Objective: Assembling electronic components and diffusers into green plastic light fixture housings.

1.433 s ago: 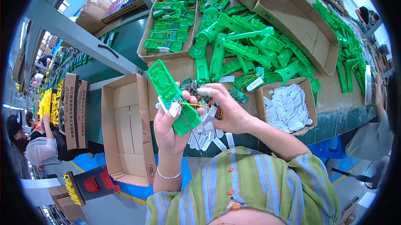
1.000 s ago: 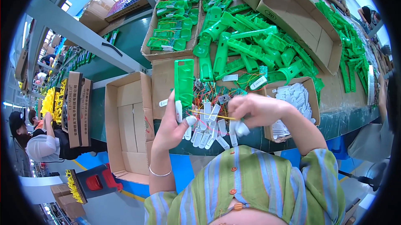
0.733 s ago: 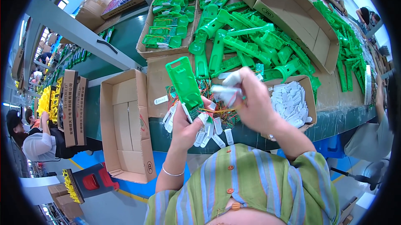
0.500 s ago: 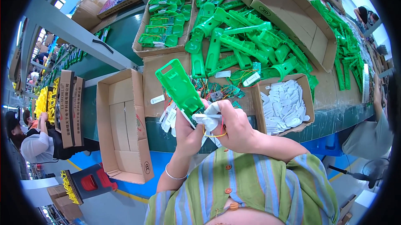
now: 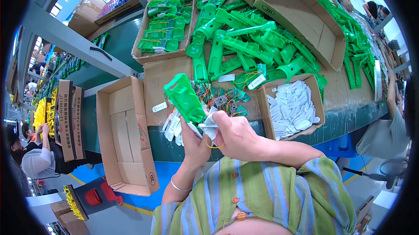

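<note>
Cluttered workbench (image 5: 349, 91); left hand (image 5: 194, 143) grips green housing (image 5: 184, 97), right hand (image 5: 233, 134) pinches white part (image 5: 209, 122) beside it.

open brown carton (image 5: 126, 134) left of bench | small brown box (image 5: 291, 108) holding white pieces, right

beyond the fingers (image 5: 217, 118) lie circuit boards (image 5: 220, 98); right, a box of small parts (image 5: 291, 109); left, an open carton (image 5: 124, 134).

Workbench (image 5: 349, 121) with cardboard boxes (image 5: 292, 108)
</note>
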Available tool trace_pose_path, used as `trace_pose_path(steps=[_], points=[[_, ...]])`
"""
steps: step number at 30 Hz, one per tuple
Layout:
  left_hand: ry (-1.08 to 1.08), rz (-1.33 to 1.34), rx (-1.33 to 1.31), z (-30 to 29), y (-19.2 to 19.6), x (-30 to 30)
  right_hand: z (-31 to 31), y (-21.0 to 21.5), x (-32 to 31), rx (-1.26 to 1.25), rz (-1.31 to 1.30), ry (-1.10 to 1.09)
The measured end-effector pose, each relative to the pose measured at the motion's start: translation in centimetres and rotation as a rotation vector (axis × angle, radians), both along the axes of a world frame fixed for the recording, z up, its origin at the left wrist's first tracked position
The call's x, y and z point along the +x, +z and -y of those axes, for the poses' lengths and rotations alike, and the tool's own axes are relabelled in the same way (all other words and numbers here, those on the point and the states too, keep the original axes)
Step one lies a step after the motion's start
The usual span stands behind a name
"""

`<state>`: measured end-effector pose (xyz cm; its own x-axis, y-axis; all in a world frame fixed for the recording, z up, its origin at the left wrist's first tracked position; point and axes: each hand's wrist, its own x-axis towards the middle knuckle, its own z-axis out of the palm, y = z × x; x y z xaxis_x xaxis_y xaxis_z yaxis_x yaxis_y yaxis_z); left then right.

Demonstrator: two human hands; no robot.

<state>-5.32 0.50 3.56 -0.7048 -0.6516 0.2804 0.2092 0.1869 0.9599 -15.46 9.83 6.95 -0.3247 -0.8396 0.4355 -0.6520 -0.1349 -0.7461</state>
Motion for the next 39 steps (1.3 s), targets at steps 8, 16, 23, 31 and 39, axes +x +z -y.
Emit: trace_pose_path(steps=[8, 16, 23, 31, 39], points=[[-0.215, 0.176, 0.006, -0.8, 0.5, 1.1, 2.0, 1.6, -4.5, -0.090, -0.445, -0.119], [-0.337, 0.130, 0.647, 0.0, 0.5, 2.7, 1.6, 0.8, -7.7, 0.027, -0.201, 0.059], [-0.462, 0.026, 0.863, -0.7, 2.6, 3.0, 3.6, -1.3, -7.0, -0.285, -0.236, 0.026], [-0.391, 0.122, 0.871, 0.1, 0.2, 2.5, 1.9, -2.0, -7.2, 0.015, 0.856, 0.313], [0.019, -0.079, 0.655, 4.3, -0.2, 3.9, 2.6, -1.1, -11.1, -0.082, -0.104, -0.183]])
